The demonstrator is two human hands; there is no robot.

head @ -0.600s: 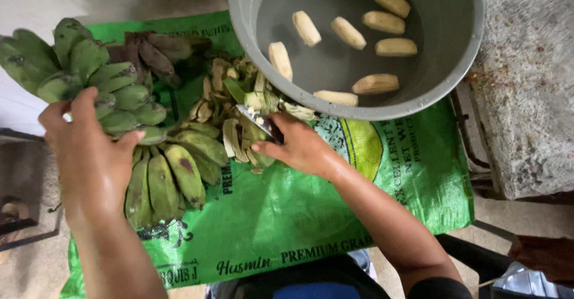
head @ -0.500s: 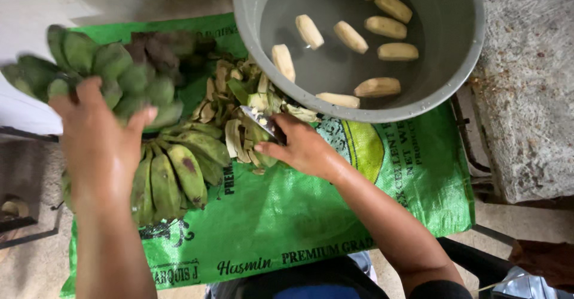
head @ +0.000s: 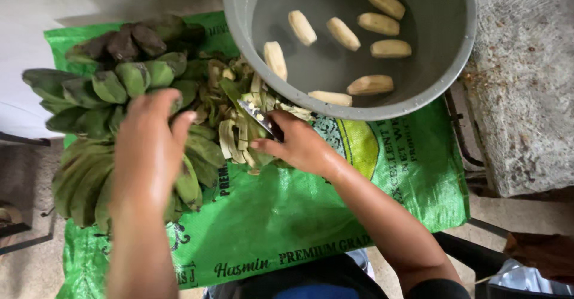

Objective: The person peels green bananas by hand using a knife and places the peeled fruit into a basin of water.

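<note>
While R hand (head: 299, 146) grips knife (head: 258, 117) below grey tub (head: 460, 54), L hand (head: 149, 149), fingers spread wide, covers green bananas (head: 107, 96) left of tub.

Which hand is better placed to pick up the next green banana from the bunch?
Left, most likely. The left hand is spread open directly over the green bananas, free of anything. The right hand grips a knife beside the pile of peels, further from the bunch.
</note>
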